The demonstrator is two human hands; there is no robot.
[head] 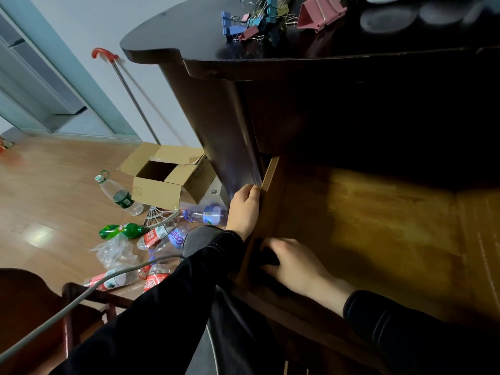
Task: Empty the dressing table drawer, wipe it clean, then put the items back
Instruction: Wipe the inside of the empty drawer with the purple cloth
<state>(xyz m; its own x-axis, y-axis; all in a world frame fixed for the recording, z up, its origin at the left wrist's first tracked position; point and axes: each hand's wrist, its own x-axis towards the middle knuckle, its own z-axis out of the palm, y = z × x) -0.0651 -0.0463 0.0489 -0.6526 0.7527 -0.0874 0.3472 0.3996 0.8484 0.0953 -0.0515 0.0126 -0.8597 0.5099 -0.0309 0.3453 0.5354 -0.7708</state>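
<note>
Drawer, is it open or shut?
Open: the drawer is pulled out under the tabletop, its bare wooden bottom showing.

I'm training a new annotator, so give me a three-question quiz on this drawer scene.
1. True or false: the left hand grips the drawer's side wall.
2. Where do the binder clips lie? A in the drawer; B on the tabletop; C on the floor.
3. Fill in: the right hand is in the drawer's near-____ corner.
Key: 1 true; 2 B; 3 left.
</note>
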